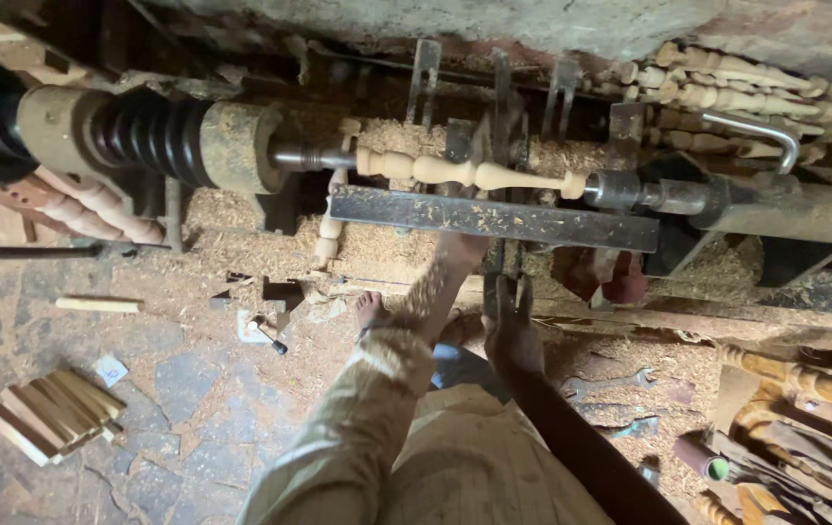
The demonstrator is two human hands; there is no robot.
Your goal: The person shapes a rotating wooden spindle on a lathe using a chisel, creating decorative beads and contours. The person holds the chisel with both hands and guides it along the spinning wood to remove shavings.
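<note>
The floor (pixel 173 389) under me is cracked grey stone, dusted with sawdust that lies in deep drifts below the lathe (pixel 231 146). A rough wall runs along the top, and a heap of finished spindles (pixel 727 97) lies against it. Cut wood blocks (pixel 51 413) are stacked on the floor to my left, with one loose stick (pixel 98 304) near them.

The lathe is heavy, rusty iron caked with shavings, with a dark ribbed pulley (pixel 148 131) on the headstock side. Between its centres sits a pale spindle (pixel 469 173), turned into beads and swells, smooth against all the grit. A flat steel tool rest (pixel 494 219) lies just in front of it, speckled with chips.

My left hand (pixel 455 255) reaches up to the underside of the rest; it is blurred, and I cannot tell whether it grips anything. My right hand (pixel 508 326) hangs lower with fingers stretched out and loose, holding nothing, pointing at the frame under the rest. My bare foot (pixel 370 309) stands in the sawdust.
</note>
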